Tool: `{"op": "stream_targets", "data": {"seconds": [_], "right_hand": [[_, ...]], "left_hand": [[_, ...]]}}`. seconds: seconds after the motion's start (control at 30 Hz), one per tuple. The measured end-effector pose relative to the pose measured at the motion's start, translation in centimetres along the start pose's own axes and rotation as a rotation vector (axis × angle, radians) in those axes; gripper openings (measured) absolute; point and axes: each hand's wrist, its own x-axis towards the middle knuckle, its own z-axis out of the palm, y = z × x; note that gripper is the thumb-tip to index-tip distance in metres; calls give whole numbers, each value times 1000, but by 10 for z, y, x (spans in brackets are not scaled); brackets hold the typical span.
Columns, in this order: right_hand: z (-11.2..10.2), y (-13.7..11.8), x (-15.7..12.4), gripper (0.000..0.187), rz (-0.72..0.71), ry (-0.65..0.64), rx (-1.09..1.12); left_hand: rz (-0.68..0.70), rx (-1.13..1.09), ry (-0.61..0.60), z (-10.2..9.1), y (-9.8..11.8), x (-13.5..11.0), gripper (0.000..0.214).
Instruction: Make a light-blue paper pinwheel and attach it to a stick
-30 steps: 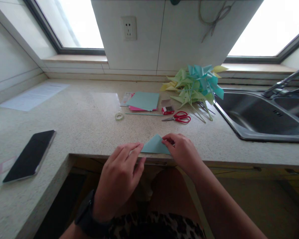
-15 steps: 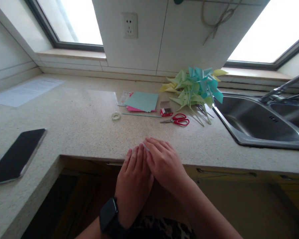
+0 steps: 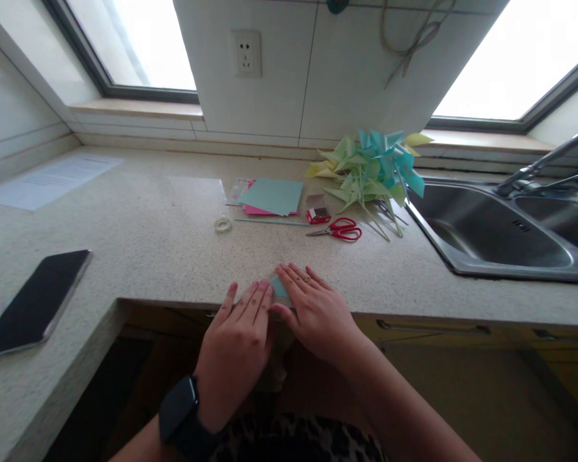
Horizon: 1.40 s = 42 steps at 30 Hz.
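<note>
A small folded piece of light blue paper (image 3: 279, 287) lies at the front edge of the speckled countertop (image 3: 164, 237). Both hands lie flat on it and hide most of it. My left hand (image 3: 236, 343), with a black watch on the wrist, has its fingers stretched out along the paper's left side. My right hand (image 3: 313, 311) presses down on the paper's right part with its fingers spread.
Farther back lie a stack of blue and pink paper (image 3: 272, 196), red scissors (image 3: 340, 230), a small red box (image 3: 318, 215), a tape roll (image 3: 222, 224) and a pile of paper pinwheels (image 3: 370, 170). A steel sink (image 3: 491, 231) is at the right, a black phone (image 3: 33, 301) at the left.
A second ago my hands held the blue triangle by its two ends with the paper showing. They have since come together and now lie flat over it, the left hand a little lower than before.
</note>
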Motion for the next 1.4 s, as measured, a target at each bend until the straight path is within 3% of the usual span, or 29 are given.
{"op": "stream_targets", "data": {"seconds": [0.27, 0.6, 1.07, 1.27, 1.4], "right_hand": [[1, 18, -7, 80, 56, 20, -44], [3, 16, -10, 95, 105, 61, -136], [5, 18, -13, 115, 227, 46, -182], [6, 22, -13, 119, 205, 37, -154], [7, 24, -15, 123, 205, 39, -130]], "left_hand": [[-7, 0, -17, -13, -6, -1, 45], [-11, 62, -70, -22, -9, 3, 43], [-5, 90, -66, -20, -12, -5, 45], [-96, 97, -30, -21, -9, -9, 44], [-200, 84, 56, -27, -6, -9, 50]]}}
